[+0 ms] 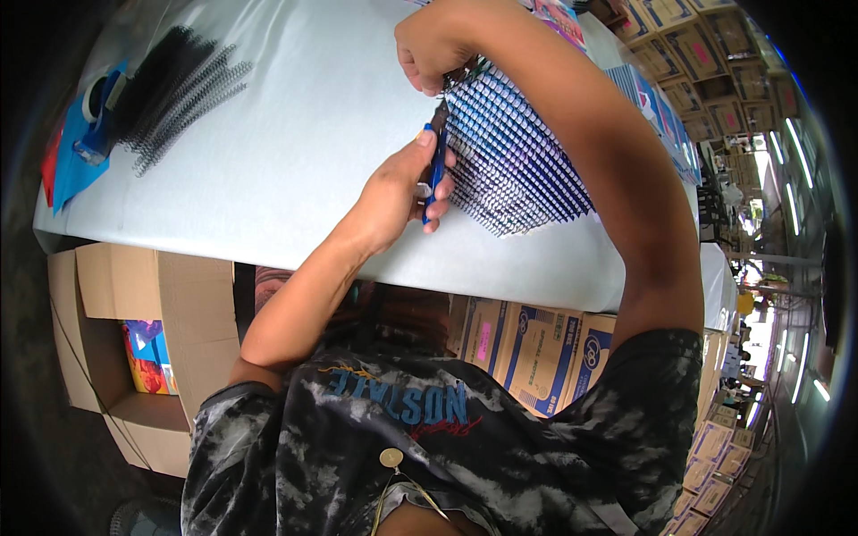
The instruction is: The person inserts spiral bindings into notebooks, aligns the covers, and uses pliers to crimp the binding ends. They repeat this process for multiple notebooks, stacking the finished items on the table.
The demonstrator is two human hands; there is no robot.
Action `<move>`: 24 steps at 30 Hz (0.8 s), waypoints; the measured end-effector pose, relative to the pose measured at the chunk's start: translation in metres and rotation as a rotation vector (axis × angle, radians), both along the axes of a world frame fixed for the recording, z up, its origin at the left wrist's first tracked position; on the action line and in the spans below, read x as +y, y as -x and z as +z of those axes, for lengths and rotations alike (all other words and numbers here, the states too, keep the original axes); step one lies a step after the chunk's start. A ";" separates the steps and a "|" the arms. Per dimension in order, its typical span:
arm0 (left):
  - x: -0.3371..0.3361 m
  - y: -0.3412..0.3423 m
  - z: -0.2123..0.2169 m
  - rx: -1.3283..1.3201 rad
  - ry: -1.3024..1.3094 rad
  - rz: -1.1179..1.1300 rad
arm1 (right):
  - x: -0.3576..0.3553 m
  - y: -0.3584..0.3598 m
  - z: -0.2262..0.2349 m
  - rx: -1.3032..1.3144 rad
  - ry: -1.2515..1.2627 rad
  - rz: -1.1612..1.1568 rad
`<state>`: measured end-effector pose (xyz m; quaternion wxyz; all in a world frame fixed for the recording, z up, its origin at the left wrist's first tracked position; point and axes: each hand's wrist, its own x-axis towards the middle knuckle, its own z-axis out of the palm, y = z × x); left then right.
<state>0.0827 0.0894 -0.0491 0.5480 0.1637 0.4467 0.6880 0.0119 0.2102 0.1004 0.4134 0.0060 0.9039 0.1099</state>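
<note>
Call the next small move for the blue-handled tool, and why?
Probably squeeze the handles. The left hand grips the blue-handled tool with its tip at the wire coil ends of the stacked spiral notebooks, and the right hand pinches the coil just above the tip.

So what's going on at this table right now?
A person stands at a white table. The left hand grips blue-handled pliers, tips at the wire binding of a fanned stack of spiral notebooks. The right hand pinches the same binding end. Loose black wire coils lie at the far left.
</note>
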 end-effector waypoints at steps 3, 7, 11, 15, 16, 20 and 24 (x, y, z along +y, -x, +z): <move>-0.002 -0.009 0.010 0.037 -0.079 -0.013 | 0.002 -0.003 -0.004 0.108 -0.074 0.063; 0.012 -0.004 0.018 0.041 -0.108 0.030 | 0.011 -0.003 -0.013 0.124 -0.079 0.178; 0.004 0.003 0.009 0.006 -0.053 -0.002 | 0.015 -0.018 -0.015 0.288 0.090 0.195; 0.002 -0.007 0.011 0.014 -0.124 0.005 | 0.039 -0.020 -0.029 0.412 0.294 0.182; 0.006 -0.007 0.017 -0.011 -0.136 0.029 | 0.043 -0.022 -0.031 0.434 0.325 0.169; 0.010 -0.005 0.023 -0.044 -0.132 0.073 | 0.046 -0.028 -0.034 0.570 0.462 0.167; 0.004 0.002 0.015 -0.106 -0.213 0.005 | 0.044 -0.027 -0.033 0.548 0.483 0.096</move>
